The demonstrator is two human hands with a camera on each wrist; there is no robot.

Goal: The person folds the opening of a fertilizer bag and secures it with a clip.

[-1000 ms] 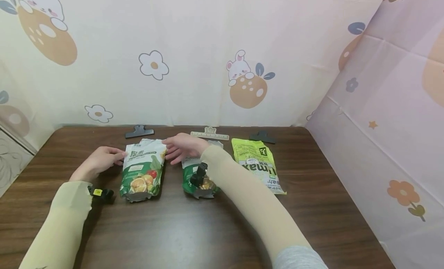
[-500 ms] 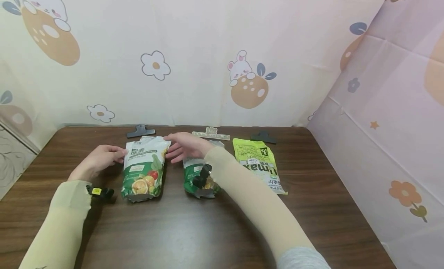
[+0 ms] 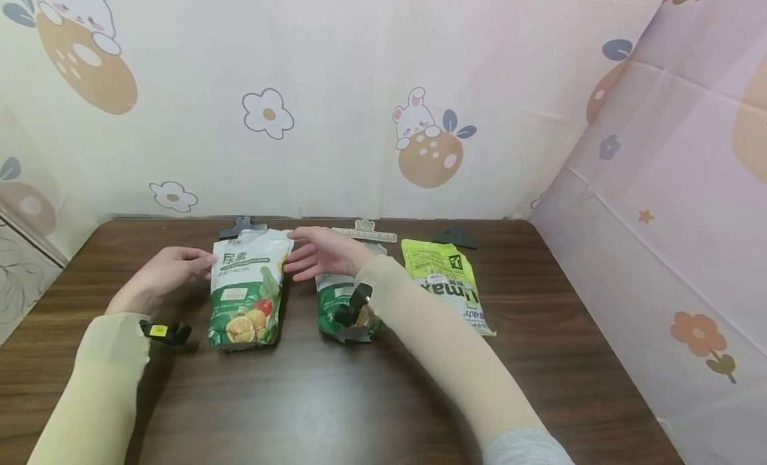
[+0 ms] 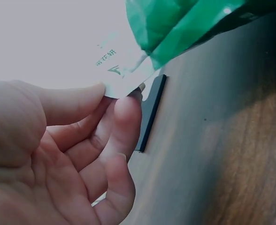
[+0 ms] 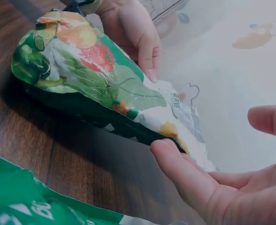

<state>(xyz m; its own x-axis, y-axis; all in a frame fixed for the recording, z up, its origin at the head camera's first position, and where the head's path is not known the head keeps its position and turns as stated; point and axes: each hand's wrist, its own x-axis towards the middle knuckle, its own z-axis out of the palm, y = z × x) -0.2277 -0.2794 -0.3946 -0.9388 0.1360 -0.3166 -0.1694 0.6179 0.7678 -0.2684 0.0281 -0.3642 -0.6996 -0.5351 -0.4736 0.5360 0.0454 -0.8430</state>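
A white-and-green fertilizer bag [image 3: 247, 288], printed with oranges and vegetables, stands on the left of the table with its top raised. Between thumb and index finger, my left hand [image 3: 170, 272] pinches the bag's left edge; the left wrist view shows the pinched white film close up. On the other side, my right hand [image 3: 323, 252] has its fingers extended against the bag's right edge. In the right wrist view its thumb [image 5: 269, 119] stands well apart from them. A second, similar green bag [image 3: 335, 305] lies partly hidden under my right wrist.
A yellow-and-white bag [image 3: 446, 285] lies to the right. Along the back edge lie a black clip [image 3: 230, 228] behind the first bag, a pale ruler-marked clip [image 3: 374, 235] and another black clip [image 3: 455, 238]. A patterned curtain [image 3: 335, 118] hangs behind the wooden table [image 3: 299, 412].
The first bag's top has risen and now overlaps the left black clip. My left hand has shifted slightly left, and my right hand has stayed at the bag's right edge.
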